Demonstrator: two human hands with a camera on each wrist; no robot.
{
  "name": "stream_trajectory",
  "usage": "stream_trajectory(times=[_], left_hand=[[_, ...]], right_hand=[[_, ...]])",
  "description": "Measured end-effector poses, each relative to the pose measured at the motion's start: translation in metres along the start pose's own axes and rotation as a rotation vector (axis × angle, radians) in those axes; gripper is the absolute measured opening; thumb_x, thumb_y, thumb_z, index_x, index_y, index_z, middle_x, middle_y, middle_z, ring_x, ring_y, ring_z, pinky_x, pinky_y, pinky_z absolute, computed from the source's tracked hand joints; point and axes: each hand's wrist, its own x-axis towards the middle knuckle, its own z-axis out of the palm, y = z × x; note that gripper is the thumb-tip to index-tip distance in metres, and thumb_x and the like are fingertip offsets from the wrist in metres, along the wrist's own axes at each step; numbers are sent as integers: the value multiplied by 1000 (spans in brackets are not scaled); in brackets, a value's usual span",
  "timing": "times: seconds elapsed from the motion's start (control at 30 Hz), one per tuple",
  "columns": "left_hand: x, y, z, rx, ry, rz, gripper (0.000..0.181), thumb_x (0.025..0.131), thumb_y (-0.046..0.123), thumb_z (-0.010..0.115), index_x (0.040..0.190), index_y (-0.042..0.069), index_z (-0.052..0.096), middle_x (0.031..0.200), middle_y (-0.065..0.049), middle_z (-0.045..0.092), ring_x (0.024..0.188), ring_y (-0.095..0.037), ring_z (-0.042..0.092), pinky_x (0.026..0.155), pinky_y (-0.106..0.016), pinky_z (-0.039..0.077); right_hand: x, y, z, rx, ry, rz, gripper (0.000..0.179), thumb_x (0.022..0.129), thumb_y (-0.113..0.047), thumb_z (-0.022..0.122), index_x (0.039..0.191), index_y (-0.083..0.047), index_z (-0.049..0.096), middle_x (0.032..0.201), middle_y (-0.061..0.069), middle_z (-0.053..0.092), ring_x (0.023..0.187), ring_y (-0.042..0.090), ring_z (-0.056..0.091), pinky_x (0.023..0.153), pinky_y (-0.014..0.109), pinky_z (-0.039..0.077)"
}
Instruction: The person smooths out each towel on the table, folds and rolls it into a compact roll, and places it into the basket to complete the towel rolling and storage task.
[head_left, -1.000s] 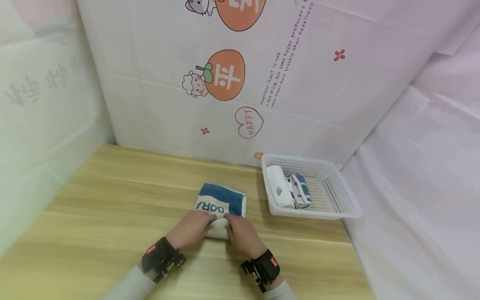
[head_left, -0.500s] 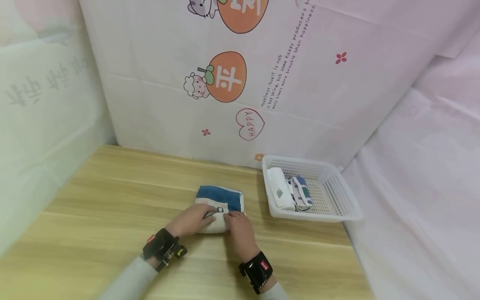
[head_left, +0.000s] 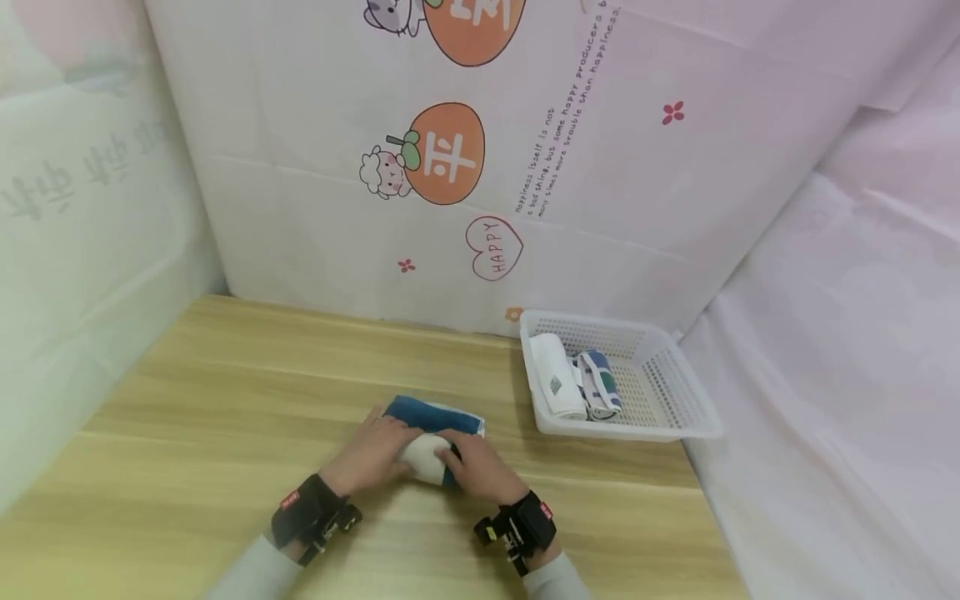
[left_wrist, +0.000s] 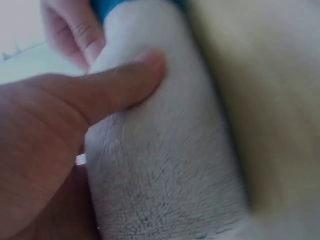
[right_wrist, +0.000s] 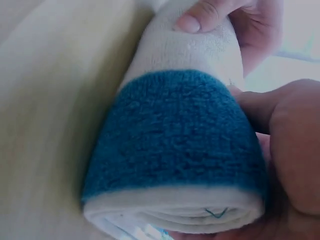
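Note:
A white and blue towel [head_left: 424, 458] lies on the wooden table, partly rolled, with a flat blue strip left beyond the roll. My left hand [head_left: 372, 454] grips one end of the roll, thumb pressed on the white terry in the left wrist view. On the other end my right hand [head_left: 483, 469] holds on, its thumb on the near side. The blue band and the spiral of layers at the roll's end [right_wrist: 175, 130] show in the right wrist view. Most of my fingertips are hidden behind the roll.
A white plastic basket [head_left: 626, 430] stands at the right, near the back wall. Inside lie a rolled white towel [head_left: 555, 379] and a rolled blue, green and white towel [head_left: 598, 383], side by side. Printed white cloth walls border the wooden table [head_left: 247, 392].
The roll has grown thicker and the flat part shorter; the lettering on it is now covered. A blue end has come into view on the roll. Both hands stay on it.

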Motion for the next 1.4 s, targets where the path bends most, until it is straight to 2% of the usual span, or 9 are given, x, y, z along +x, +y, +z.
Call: stream_trajectory(times=[0.13,0.3,0.43,0.6,0.7,0.87,1.07,1.23,1.4], left_hand=[[14,-4,-6,-71,-103,-5,27,88,33,78,100,10,70,88,-2,72,79,-19,66,84,-46,54],[28,-5,-12,-178,-225,-115,27,97,37,68,97,10,65,80,2,62,71,-15,58,62,-36,49],[31,-4,-16,-178,-194,-149,37,96,37,68,115,5,66,97,-6,69,87,-24,64,74,-42,54],[22,3,-20,-82,-34,-87,62,89,30,79,139,0,57,135,-25,58,127,-42,54,107,-59,44],[18,6,-20,-49,53,-50,67,83,24,85,140,2,57,140,-27,53,132,-45,47,111,-63,36],[17,0,-13,27,105,-40,57,84,19,83,136,8,62,135,-20,58,127,-41,51,110,-65,37],[35,-11,-12,71,70,-74,40,94,20,73,132,8,66,126,-18,67,120,-40,60,114,-69,30],[53,-24,-15,58,-36,-118,38,101,27,62,134,9,65,120,-20,70,114,-42,64,112,-69,32],[63,-25,-17,40,-166,-209,44,106,32,51,143,8,57,125,-21,69,119,-43,62,115,-76,16]], right_hand=[[-3,-4,2,-118,147,7,32,107,-23,52,133,-6,63,124,11,66,114,26,63,95,40,53],[-9,-13,4,-399,321,-35,44,90,-20,79,130,-7,66,125,11,65,117,29,61,101,43,51],[-6,-12,4,-478,307,-43,63,79,-23,89,135,-7,64,131,12,65,122,30,61,108,44,48],[9,3,1,-364,227,-34,53,90,-21,79,137,-5,61,129,12,66,120,28,62,105,42,50],[20,16,-5,-248,166,-33,43,98,-23,69,138,-8,60,126,8,68,116,23,64,99,39,53],[33,28,-11,-74,74,-1,37,105,-29,56,138,-13,60,120,2,71,105,14,66,88,33,55],[39,33,-10,-17,117,51,41,106,-30,53,143,-11,57,136,10,62,124,25,59,102,43,50],[32,25,-8,-290,277,9,49,99,-27,67,144,-8,56,146,19,51,134,38,49,110,51,45],[32,22,-9,-420,234,-33,65,92,-25,77,148,-7,51,146,16,54,137,34,49,115,50,39]])
